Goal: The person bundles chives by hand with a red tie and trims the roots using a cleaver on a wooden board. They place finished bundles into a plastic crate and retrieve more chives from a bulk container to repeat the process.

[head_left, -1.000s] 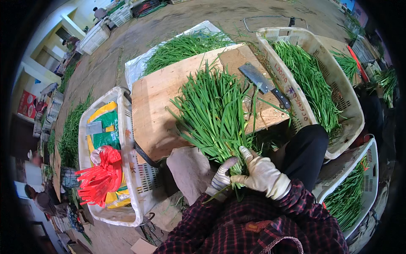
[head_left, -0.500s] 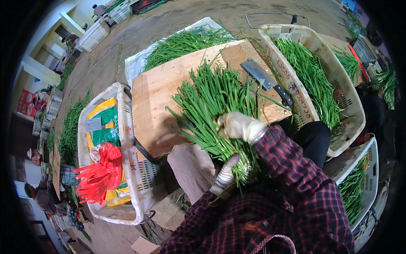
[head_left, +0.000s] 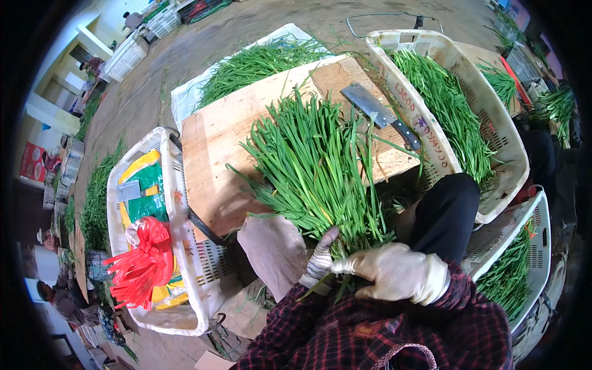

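Observation:
A thick bunch of garlic chives (head_left: pixel 314 163) fans out from my lap over the near edge of a wooden board (head_left: pixel 216 148). My left hand (head_left: pixel 320 259), in a striped glove, is closed round the bunch low on its left side. At the stem ends, my right hand (head_left: pixel 398 271) in a pale glove has its fingertips pinched on the stalks close to the left thumb. Most of the stem ends are hidden behind the gloves. On the board's right part lies a cleaver (head_left: pixel 370 106) with a black handle, beside the leaf tips.
Left stands a white crate (head_left: pixel 200 302) with red plastic strips (head_left: pixel 145 265), a small yellow-handled blade (head_left: pixel 132 190) and green-yellow bags. At right, a long white basket (head_left: pixel 515 166) holds chives; another basket (head_left: pixel 539 259) sits nearer. More chives (head_left: pixel 256 68) lie on white sheeting beyond the board.
My right hand has moved down and toward me, from midway along the bunch to its stem ends. The leaves there are now uncovered. My left hand keeps its hold.

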`<state>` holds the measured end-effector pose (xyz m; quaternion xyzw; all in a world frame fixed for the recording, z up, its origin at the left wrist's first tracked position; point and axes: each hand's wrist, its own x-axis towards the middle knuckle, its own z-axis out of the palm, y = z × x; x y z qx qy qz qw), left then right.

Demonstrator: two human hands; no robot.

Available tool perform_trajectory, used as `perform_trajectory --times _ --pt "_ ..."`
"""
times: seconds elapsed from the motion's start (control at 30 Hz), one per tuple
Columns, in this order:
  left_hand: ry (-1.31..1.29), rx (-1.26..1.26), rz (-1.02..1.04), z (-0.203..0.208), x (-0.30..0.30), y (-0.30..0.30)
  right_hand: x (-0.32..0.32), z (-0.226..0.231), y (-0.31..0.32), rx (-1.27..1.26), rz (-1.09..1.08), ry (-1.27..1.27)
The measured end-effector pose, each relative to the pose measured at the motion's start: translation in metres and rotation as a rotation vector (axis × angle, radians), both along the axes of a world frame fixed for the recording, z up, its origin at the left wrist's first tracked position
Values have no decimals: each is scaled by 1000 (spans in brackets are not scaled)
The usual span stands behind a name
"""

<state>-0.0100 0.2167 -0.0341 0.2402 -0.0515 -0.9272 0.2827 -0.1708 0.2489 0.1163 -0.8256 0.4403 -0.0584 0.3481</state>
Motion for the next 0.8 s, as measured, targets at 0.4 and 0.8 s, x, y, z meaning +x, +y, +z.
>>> perform_trajectory --times 0.4,0.8 --pt "-183 -264 237 -126 15 20 13 -67 -105 -501 -427 104" --pt "-325 -79 167 -100 4 9 52 -82 -114 -134 -420 275"
